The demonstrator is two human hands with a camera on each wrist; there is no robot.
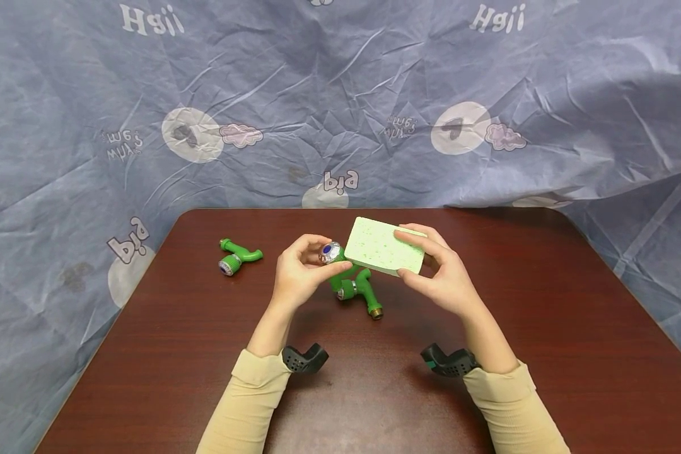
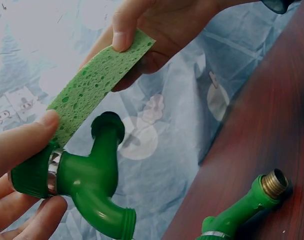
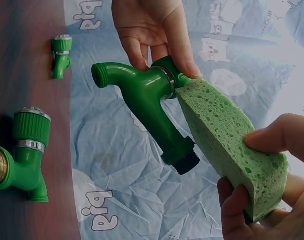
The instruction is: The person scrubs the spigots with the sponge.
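My left hand (image 1: 296, 271) grips a green plastic faucet (image 3: 146, 97) by its ribbed knob, above the table. The knob has a silvery cap with a blue centre, and the spout and threaded inlet stick out from the hand. Between thumb and fingers, my right hand (image 1: 445, 277) holds a light green sponge (image 1: 383, 246). One end of the sponge meets the faucet beside the knob, close to my left thumb. Under the hands, a second green faucet (image 1: 364, 292) with a brass-threaded end lies on the table.
A third green faucet (image 1: 241, 256) lies toward the back left of the dark reddish-brown table (image 1: 363, 391). Behind the table hangs a wrinkled blue-grey printed sheet (image 1: 295, 82). Black wrist devices (image 1: 448, 360) sit at both cuffs.
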